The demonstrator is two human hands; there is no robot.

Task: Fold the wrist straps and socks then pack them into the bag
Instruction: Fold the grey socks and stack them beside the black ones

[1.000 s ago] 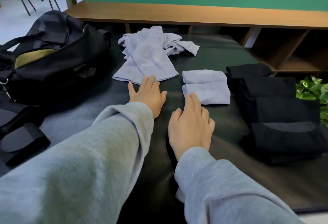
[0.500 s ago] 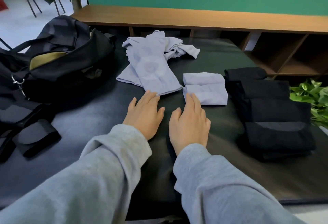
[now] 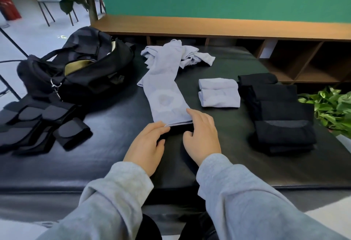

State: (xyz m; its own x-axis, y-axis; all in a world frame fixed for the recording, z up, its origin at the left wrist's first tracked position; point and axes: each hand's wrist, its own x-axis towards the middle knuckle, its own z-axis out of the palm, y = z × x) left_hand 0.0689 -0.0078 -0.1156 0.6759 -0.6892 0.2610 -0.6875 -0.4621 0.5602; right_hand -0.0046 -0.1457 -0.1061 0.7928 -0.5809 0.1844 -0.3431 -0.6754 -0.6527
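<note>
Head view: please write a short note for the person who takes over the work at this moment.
Left hand: fingertips at the near edge of the flat pale sock, pinching it as far as I can tell.
Right hand: fingers resting on the same edge, at its right corner.
Done: two folded pale socks, a row of folded black socks on the right, wrist straps stacked on the left.
Left: fold this sock and the pale heap behind it, then pack everything into the open bag, which stands at the left rear.
</note>
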